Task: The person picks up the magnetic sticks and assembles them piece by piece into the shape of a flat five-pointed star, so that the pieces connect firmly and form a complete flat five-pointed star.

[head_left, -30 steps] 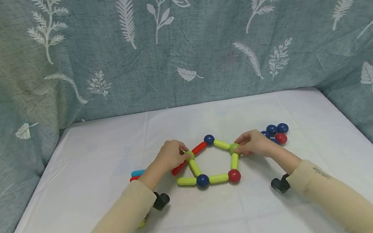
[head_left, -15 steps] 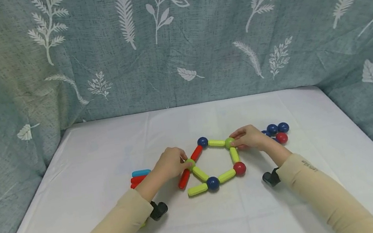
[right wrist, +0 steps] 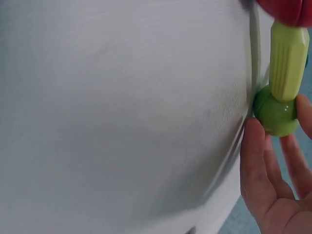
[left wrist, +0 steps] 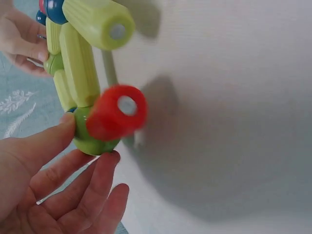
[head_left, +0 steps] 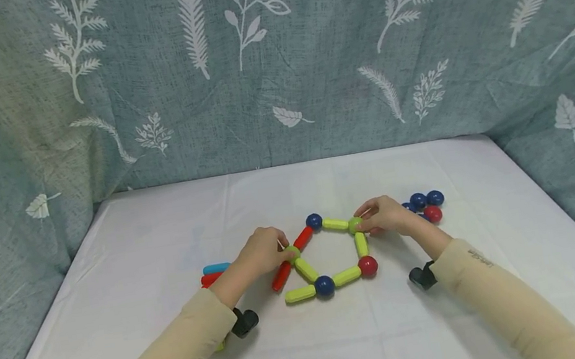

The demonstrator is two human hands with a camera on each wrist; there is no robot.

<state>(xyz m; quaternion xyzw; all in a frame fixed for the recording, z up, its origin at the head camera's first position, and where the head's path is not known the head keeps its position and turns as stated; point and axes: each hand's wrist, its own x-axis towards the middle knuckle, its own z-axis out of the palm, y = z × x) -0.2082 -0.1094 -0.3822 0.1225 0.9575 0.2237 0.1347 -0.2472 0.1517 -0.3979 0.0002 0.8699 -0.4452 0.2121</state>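
A five-sided ring of magnetic rods and balls lies between my hands in the head view. My left hand (head_left: 262,251) pinches its left green ball (left wrist: 87,139) between thumb and fingers. On the opposite corner, the right green ball (right wrist: 277,113) is held in the fingertips of my right hand (head_left: 386,215). A blue ball (head_left: 314,221) forms the far corner; a red ball (head_left: 368,266) and another blue ball (head_left: 324,286) form the near ones. From the left side stick out a red rod (head_left: 281,276) and a yellow-green rod (head_left: 300,294), their outer ends free.
Several loose blue balls (head_left: 435,198) and a loose red ball (head_left: 432,214) lie beyond my right hand. Blue (head_left: 217,268) and red rods (head_left: 213,278) lie partly hidden behind my left forearm. A patterned curtain (head_left: 269,63) hangs behind the white table (head_left: 159,225).
The ring has turned between my hands. Its left green ball and near blue ball came closer to me, the blue one also moving right. Both hands kept their hold.
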